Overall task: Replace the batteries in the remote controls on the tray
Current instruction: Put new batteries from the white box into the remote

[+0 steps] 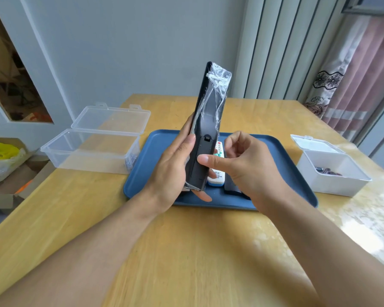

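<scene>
While our left hand (pixel 171 171) grips the black remote (pixel 205 129) upright above the tray (pixel 140 173), our right hand's (pixel 246 167) thumb presses its battery cover (pixel 201 160), other fingers seemingly curled.

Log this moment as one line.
left hand: grips plastic-wrapped black remote upright | right hand: thumb on battery cover | cover: closed | over blue tray

- A wooden bench (pixel 186 251) with a glossy yellow top
- Pink floral curtains (pixel 350 89) at the far right, beside grey ribbed wall panels (pixel 275 47)
- On the floor at left, a cardboard box (pixel 7 196) with plastic bags (pixel 2 156) in it
</scene>
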Demonstrator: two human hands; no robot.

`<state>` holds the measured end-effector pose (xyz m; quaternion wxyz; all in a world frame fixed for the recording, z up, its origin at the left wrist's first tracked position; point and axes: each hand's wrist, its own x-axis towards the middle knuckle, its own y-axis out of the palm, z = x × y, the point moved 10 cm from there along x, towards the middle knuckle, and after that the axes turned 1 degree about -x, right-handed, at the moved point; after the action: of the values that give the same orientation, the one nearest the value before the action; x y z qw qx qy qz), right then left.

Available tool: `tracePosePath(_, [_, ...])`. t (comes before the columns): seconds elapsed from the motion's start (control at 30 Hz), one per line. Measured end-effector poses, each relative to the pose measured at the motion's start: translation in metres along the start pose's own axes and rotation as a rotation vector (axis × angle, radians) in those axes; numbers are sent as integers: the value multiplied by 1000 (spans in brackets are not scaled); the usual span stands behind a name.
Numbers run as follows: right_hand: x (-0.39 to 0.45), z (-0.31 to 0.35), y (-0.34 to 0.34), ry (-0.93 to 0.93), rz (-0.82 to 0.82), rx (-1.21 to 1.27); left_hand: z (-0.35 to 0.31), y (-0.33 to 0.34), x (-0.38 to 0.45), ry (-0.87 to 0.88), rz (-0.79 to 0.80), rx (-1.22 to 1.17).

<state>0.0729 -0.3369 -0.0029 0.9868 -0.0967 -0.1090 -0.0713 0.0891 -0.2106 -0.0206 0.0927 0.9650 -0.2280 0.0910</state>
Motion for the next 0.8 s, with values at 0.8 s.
tracePosePath(0.8, [-31, 37, 55, -772, 45, -757, 13, -64, -4, -285, -487, -289])
